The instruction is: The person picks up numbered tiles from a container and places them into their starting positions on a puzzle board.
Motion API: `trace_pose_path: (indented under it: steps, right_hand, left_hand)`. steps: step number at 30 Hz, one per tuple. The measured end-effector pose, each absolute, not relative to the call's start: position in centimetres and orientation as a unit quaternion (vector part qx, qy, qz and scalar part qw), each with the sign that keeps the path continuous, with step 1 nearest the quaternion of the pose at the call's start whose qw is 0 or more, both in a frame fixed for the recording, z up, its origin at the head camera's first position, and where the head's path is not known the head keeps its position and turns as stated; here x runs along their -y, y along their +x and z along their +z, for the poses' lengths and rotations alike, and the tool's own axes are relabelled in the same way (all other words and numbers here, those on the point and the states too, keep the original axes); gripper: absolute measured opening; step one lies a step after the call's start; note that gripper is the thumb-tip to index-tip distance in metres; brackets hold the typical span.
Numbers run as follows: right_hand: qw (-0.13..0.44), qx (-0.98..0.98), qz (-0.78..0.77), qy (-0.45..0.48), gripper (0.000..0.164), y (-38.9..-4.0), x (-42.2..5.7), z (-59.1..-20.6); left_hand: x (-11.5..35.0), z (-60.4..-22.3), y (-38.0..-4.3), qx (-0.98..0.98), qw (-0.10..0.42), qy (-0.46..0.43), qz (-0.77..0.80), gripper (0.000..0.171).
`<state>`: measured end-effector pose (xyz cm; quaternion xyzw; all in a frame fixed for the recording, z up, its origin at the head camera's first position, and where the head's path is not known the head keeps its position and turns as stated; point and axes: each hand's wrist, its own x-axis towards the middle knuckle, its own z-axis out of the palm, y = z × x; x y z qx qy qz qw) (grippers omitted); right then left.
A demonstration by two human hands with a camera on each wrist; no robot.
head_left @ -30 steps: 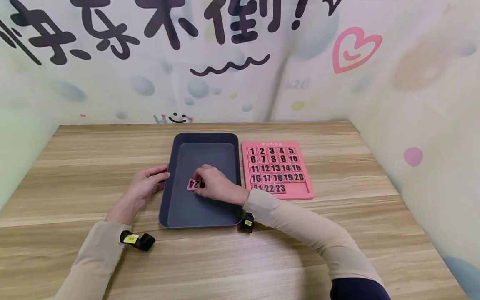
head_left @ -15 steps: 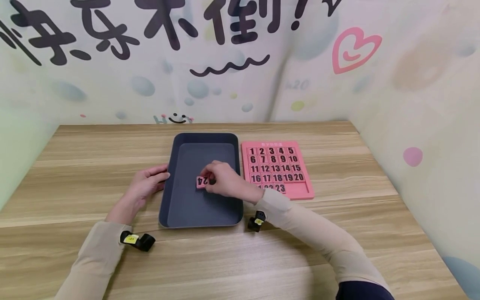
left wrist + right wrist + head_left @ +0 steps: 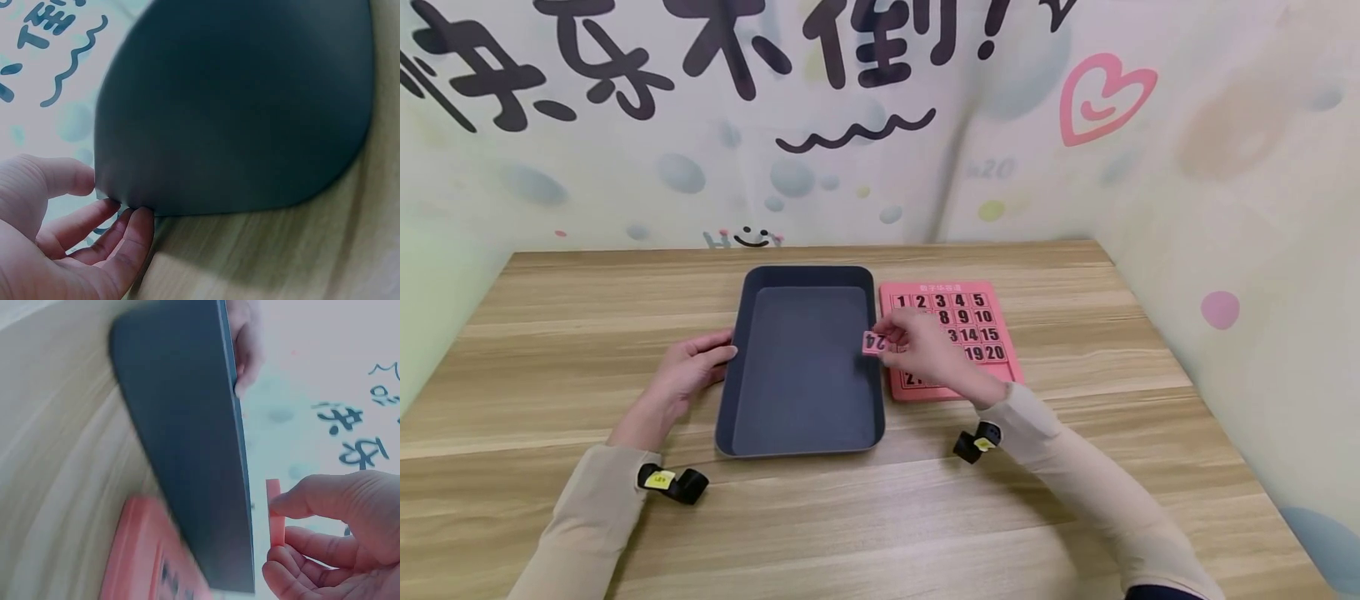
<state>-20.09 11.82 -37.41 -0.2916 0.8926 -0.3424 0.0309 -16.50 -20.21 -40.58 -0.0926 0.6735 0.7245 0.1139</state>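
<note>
My right hand pinches a small pink number tile marked 24 between thumb and fingers. The tile's number is upside down in the head view, and its thin edge shows in the right wrist view. The hand hovers over the left part of a pink number puzzle board, hiding several of its tiles. My left hand grips the left side of a dark grey tray, thumb at the rim and fingertips against the outer wall.
Tray and board stand side by side on a wooden table. A printed wall rises behind the table's back edge, with another wall at the right. Each wrist carries a black camera.
My right hand has lifted the 24 tile from inside the tray and carried it right, to the tray's right rim and over the board's edge. The left hand has stayed at the tray.
</note>
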Motion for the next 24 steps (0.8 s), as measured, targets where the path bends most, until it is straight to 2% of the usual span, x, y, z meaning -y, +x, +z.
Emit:
trace_pose_path:
  steps: [12,18,24]
  right_hand:
    - [0.003,-0.909,-0.351,-0.224,0.026,-19.2,-17.6,-39.5]
    - [0.011,-0.916,-0.346,-0.202,0.026,-18.7,-19.3,-40.2]
    - [-0.005,-0.926,-0.321,-0.201,0.03,-18.5,-20.1,-40.3]
  left_hand:
    - [20.1,-40.4,-16.6,-0.677,0.118,-0.098,0.72,0.056]
    - [20.1,-40.4,-16.6,-0.671,0.116,-0.099,0.726,0.057]
    - [20.1,-40.5,-16.5,-0.67,0.114,-0.102,0.726,0.057]
